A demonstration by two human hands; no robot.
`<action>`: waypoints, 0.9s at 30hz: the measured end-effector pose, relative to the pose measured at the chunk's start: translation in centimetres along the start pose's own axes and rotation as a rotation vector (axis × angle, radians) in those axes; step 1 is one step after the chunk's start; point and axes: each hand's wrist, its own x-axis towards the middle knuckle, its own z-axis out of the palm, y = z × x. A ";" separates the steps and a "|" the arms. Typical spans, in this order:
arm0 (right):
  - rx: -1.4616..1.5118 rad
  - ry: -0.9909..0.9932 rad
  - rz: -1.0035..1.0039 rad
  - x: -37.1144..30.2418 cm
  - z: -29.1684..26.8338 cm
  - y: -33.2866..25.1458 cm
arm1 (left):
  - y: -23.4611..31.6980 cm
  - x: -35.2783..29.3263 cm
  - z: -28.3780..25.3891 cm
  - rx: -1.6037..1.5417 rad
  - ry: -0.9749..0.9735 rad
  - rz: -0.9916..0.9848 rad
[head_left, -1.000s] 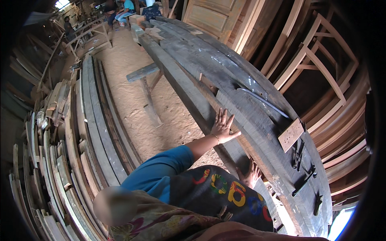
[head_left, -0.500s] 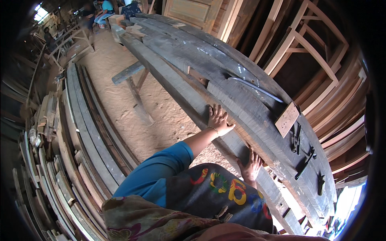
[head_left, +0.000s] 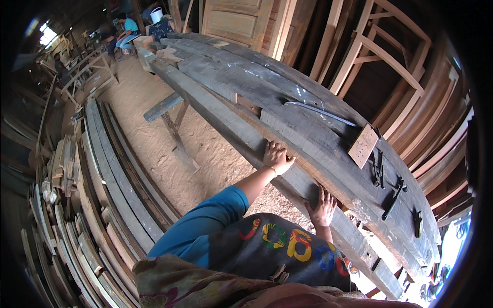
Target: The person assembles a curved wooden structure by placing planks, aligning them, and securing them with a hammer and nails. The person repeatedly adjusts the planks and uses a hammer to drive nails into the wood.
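**Inspector A:** We start with the largest item, the workbench (head_left: 328, 138). It is a long, grey, weathered surface of heavy planks, running from the far end of the shed to the near right corner.

**Inspector B:** Along its near edge lies the long timber beam (head_left: 241, 136). We note it is thick, squared, grey-brown and rough, with paler wood along its lower face. It spans nearly the bench's full length.

**Inspector A:** Hands next. The left hand (head_left: 277, 156) lies flat on top of the beam near mid-length, fingers spread and palm down.

**Inspector B:** The right hand (head_left: 322, 208) sits further toward the near right corner, fingers spread against the beam's side face. We cannot tell how firmly either hand presses.

**Inspector A:** On the bench top, near the far edge, we record a small square wooden block (head_left: 363, 145).

**Inspector B:** Just beyond it, toward the right end, lie dark metal tools (head_left: 393, 197), apart from both hands.

**Inspector A:** Stacked planks (head_left: 108, 174) lie on the sawdust floor to the left.
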 end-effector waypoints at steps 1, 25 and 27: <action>-0.011 0.001 0.010 -0.2 -0.2 0.0 | 0.4 0.0 -0.2 0.001 -0.041 -0.004; -0.029 0.016 -0.018 -0.4 0.9 0.3 | 0.5 0.0 -0.9 0.068 -0.201 -0.050; -0.036 0.027 -0.025 -0.3 1.1 0.5 | 0.7 0.1 -1.1 0.073 -0.225 -0.046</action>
